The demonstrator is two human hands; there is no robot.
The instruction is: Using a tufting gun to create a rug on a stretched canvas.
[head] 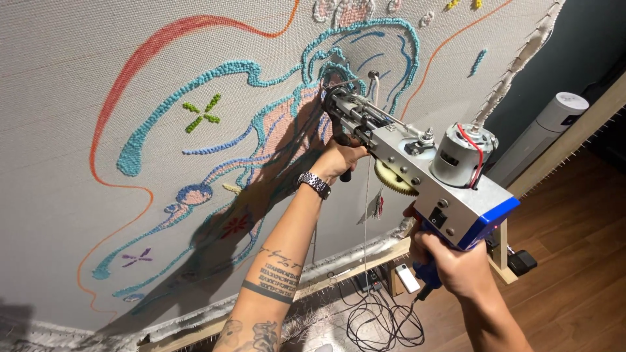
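Now, tufting gun (417, 173): is being pressed nose-first against the cloth, its silver body and blue rear slanting down toward 4 o'clock.
Left hand (339, 160): is gripping the gun's black front handle, fingers clamped round it, a metal watch (314, 184) sitting on the wrist.
Right hand (450, 264): is squeezing the blue rear grip at 5 o'clock of the gun, fingers wrapped tight.
Cloth (59, 78): is hanging stretched on a wooden frame (352, 270), carrying teal, pink and orange yarn outlines.
Yarn strand (366, 215): is trailing down from the gun toward 6 o'clock.
Cables (381, 322): are lying coiled on the floor (574, 274) at 6 o'clock.
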